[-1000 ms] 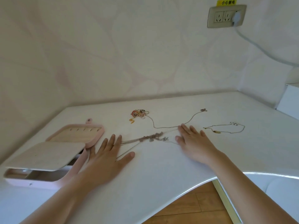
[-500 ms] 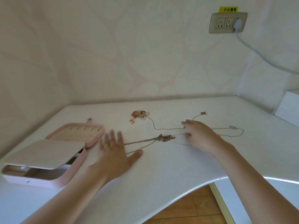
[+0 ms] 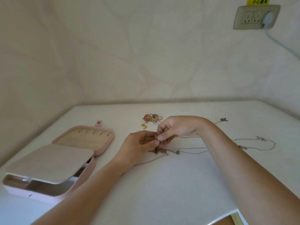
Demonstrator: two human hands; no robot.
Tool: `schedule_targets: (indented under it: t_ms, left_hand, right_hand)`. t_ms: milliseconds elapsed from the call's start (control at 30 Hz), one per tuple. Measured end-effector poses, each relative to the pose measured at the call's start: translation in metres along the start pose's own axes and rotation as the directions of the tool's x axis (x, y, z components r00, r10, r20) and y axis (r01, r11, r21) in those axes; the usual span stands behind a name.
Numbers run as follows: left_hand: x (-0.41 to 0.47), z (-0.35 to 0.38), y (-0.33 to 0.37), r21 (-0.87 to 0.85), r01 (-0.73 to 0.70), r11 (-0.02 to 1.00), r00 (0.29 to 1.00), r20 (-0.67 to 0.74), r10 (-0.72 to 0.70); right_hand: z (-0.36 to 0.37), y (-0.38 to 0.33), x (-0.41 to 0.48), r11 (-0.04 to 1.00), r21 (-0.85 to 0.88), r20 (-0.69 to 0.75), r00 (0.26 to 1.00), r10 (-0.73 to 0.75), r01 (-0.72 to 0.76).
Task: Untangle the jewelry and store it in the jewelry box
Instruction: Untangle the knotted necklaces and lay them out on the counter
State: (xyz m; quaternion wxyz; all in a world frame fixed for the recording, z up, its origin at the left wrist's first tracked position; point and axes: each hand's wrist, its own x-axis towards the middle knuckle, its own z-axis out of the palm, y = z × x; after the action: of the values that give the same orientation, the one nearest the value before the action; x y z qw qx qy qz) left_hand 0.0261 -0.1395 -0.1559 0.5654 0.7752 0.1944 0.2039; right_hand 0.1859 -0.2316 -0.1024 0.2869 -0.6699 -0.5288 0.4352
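Observation:
A knotted clump of thin chains (image 3: 159, 151) hangs and lies at the middle of the white table (image 3: 178, 184). My left hand (image 3: 138, 144) and my right hand (image 3: 174, 129) meet just above it, and both pinch the top of the tangle between fingertips. Loose chain ends trail right to a thin necklace (image 3: 259, 143). A small pile of coloured jewelry (image 3: 151, 119) lies further back. The pink jewelry box (image 3: 65, 153) stands open at the left, its lid with ring slots laid back and an inner tray swung out.
A wall socket (image 3: 255, 17) with a plug and a cable is at the upper right. The table's curved front edge (image 3: 227, 216) runs at the lower right, with wooden floor below. Walls close the table in at the back and left.
Both hands left the table surface, came together at the middle and took hold of the tangled chains, lifting part of them. The camera moved closer.

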Motion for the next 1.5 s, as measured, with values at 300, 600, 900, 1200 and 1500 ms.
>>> schedule_targets:
  t_ms: [300,600,900,1200,1500]
  left_hand:
    - [0.007,-0.011,-0.004,-0.161,0.081,0.984,0.992,-0.086,-0.096]
    - [0.007,-0.014,-0.003,-0.248,0.12,0.961,0.98,-0.128,-0.156]
    - [0.004,-0.017,0.014,-0.674,0.05,0.737,0.984,-0.092,-0.151]
    - [0.004,-0.018,0.015,-0.677,0.112,0.727,0.984,-0.026,-0.176]
    - [0.004,-0.02,0.012,-0.652,0.085,0.753,0.985,-0.059,-0.163]
  right_hand:
    - [-0.003,0.011,0.012,0.958,0.194,-0.165,0.97,-0.179,0.21]
    - [-0.006,0.012,0.011,0.964,-0.073,-0.374,0.889,-0.264,0.255]
    - [0.004,0.009,0.014,0.867,0.327,-0.333,0.904,-0.267,0.377]
    - [0.017,0.001,0.018,0.651,0.636,-0.35,0.907,-0.235,0.414]
    - [0.024,-0.004,0.019,0.648,0.653,-0.351,0.915,-0.199,0.392]
